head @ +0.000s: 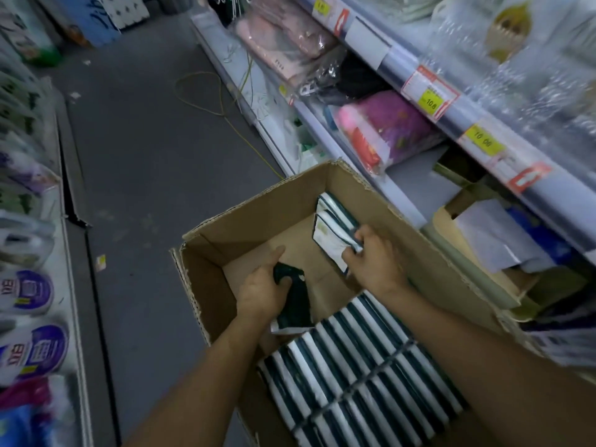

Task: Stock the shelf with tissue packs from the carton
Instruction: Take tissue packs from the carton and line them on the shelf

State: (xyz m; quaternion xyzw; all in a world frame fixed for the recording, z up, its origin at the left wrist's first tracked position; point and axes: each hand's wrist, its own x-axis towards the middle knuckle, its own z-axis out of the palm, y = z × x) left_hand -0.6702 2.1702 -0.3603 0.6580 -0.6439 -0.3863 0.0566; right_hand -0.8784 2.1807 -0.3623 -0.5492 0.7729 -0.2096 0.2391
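The left hand (263, 290) curls its fingers round a dark green tissue pack (295, 301), which stands tilted on the carton floor with its near end against the packed rows. The right hand (374, 262) pinches the near edge of a white-faced pack (329, 241), thumb on top and fingers underneath; this pack leans with another one or two against the carton's far right wall. Both hands are inside the open cardboard carton (258, 214), whose middle floor is bare. Near the person, rows of green-and-white packs (361, 379) stand on edge, filling the near end. The carton sits on the grey aisle floor (145, 156), just beside the right-hand shelf (416, 208), which holds a pink bagged item (387, 130). Yellow price tags (483, 140) line the shelf above.
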